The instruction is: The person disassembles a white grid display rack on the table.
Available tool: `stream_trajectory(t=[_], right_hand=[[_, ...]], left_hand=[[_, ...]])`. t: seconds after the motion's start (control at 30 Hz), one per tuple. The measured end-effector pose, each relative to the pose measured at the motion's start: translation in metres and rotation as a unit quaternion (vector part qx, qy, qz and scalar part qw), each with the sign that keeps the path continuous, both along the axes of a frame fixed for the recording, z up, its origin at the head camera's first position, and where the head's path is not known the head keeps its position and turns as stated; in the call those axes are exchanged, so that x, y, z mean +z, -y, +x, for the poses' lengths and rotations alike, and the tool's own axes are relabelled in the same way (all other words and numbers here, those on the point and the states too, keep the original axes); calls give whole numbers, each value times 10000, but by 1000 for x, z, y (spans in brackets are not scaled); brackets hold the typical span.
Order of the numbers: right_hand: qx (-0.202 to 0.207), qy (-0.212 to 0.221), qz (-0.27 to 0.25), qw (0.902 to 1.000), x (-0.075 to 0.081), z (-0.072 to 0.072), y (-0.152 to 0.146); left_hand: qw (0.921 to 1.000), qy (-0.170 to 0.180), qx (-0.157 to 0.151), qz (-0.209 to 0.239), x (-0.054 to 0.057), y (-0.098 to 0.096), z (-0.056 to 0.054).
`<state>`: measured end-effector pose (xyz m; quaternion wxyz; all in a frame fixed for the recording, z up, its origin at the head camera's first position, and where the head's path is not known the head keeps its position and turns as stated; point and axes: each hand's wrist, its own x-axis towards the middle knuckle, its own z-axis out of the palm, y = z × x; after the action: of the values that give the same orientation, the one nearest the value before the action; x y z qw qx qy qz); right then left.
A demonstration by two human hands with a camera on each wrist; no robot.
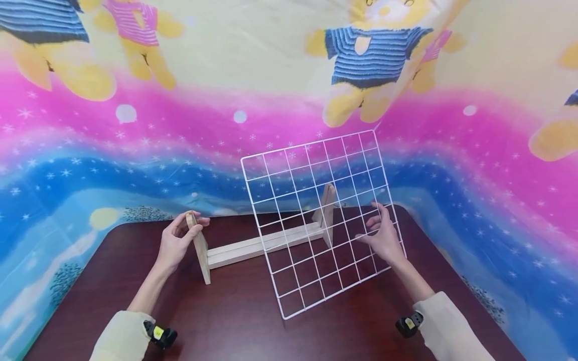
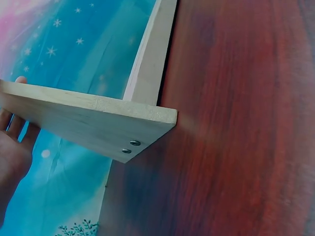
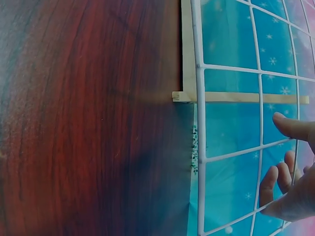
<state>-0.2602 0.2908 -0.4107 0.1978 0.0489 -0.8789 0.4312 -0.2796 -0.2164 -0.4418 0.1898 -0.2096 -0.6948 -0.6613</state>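
A pale wooden stand [image 1: 235, 254] sits on the table, two upright end boards joined by a low crossbar. At its left end board [image 1: 201, 250], my left hand [image 1: 173, 239] pinches the top between thumb and fingers. Two screw heads [image 2: 135, 143] show on that board's outer face in the left wrist view. A white wire grid panel [image 1: 259, 225] is tilted in front of the stand's right half, partly covering the right end board [image 1: 328, 215]. My right hand [image 1: 385, 239] holds the grid near its right side, its fingers curled about the wires.
The dark red-brown table [image 1: 235, 311] has rounded back corners. A patterned cloth [image 1: 217, 100] with bears and snowflakes hangs behind and along the sides. Each wrist wears a small black camera, one on the left [image 1: 160, 335] and one on the right [image 1: 409, 325].
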Motion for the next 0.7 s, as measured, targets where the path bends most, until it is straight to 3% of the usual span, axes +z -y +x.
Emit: stream_trajectory(t=[0.17,0.43,0.7], right_hand=[[47,47,95,9999,-1,3,-5],[122,26,248,9996,-2,8,-14],[355,380,94,9986,-5,10,-27]], left_hand=[[9998,42,154,92,3,-1,10],[9990,154,405,59,20,-8,36],[9979,-4,634,148,20,-6,53]])
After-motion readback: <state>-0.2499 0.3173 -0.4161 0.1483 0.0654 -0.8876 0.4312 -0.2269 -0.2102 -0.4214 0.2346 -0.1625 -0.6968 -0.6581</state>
